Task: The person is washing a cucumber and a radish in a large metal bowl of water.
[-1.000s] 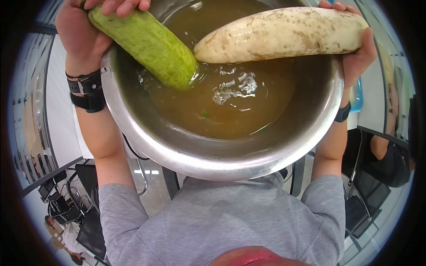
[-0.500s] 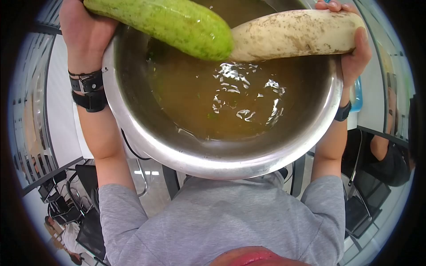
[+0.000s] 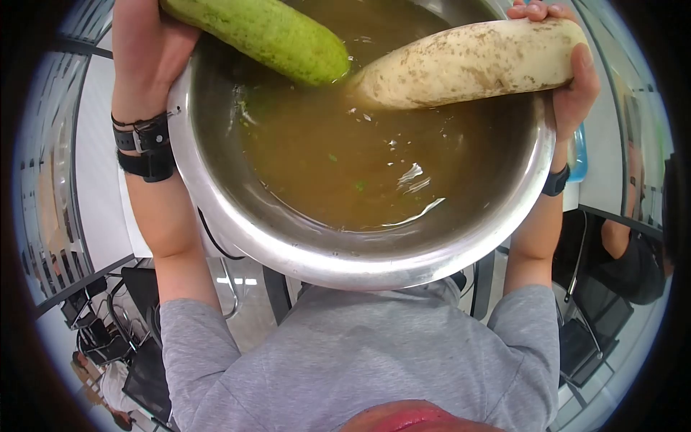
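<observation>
We see a green vegetable and a white vegetable held over a steel basin of cloudy brown water.
From the left, we see black bands on the wrist below the left hand, which grasps the raised end of the green vegetable; most of its fingers pass out of view at the top. That vegetable slants down to the right, its tip at the water's surface. In the middle, we notice green flecks and bright glints on the water. The white vegetable's narrow end dips under, close by the green tip, and its broad end is lifted near the basin's right rim, gripped by the right hand with the thumb along the near side and the fingers over the far side. We see a dark watch below that hand.
</observation>
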`<state>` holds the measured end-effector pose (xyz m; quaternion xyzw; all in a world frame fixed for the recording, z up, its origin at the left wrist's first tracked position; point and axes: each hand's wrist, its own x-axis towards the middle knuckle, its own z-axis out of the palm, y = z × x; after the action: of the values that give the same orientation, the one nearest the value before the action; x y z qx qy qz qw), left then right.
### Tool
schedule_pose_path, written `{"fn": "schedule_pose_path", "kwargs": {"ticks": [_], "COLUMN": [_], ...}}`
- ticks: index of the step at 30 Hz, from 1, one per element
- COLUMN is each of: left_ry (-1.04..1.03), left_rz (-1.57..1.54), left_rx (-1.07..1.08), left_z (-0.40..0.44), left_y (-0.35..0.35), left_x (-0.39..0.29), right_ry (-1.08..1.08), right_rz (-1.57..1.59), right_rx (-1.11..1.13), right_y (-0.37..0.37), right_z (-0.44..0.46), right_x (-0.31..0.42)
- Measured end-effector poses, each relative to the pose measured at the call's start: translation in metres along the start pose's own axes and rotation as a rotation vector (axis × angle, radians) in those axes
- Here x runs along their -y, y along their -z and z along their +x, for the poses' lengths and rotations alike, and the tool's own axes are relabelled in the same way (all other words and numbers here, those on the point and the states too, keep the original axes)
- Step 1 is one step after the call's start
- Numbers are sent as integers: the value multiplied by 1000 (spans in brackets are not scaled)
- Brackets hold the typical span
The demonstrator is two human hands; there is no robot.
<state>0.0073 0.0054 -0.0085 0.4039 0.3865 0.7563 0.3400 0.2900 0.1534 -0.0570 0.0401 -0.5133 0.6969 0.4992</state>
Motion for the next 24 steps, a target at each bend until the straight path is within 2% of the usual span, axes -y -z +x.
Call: {"fn": "schedule_pose_path", "kwargs": {"ticks": [4,6,7,9,11,12,13,14,15,16,18,19,21,22,23,24], "left_ry": [37,51,15,20,23,-21,-67,-72,5,82,95,113,130,31,-68,-68], "left_rz": [105,299,345,354,367,385,401,401,469,536,513,491,471,479,484,483], "left_rx": [115,282,318,340,357,459,562,563,466,367,377,387,399,399,399,399], "left_z": [-2,-5,-5,-5,-8,-9,-10,-14,-20,-23,-22,-21,-18,-16,-15,-16], "left_y": [6,5,6,3,0,-1,-2,-7,-15,-20,-22,-22,-18,-13,-10,-10], "left_x": [3,5,4,5,4,2,0,-2,-4,-6,-6,-7,-3,6,10,8], "right_ry": [1,-21,-20,-35,-131,-171,-148,-115,-74,-70,-211,-209,-296,-293,-305,-317], "right_rz": [-30,-169,-170,-377,-116,16,-145,-310,-467,-470,-489,-490,-581,-581,-727,-872], "right_rx": [4,81,81,88,3,-48,17,79,135,137,130,130,242,241,297,353], "right_y": [-2,1,3,11,114,164,116,64,12,3,-7,-10,-14,-18,-24,-29], "right_z": [-1,1,2,6,18,24,18,13,7,7,7,9,14,14,13,14], "right_x": [-2,2,4,5,-29,-45,-27,-8,11,19,30,34,42,46,50,53]}}
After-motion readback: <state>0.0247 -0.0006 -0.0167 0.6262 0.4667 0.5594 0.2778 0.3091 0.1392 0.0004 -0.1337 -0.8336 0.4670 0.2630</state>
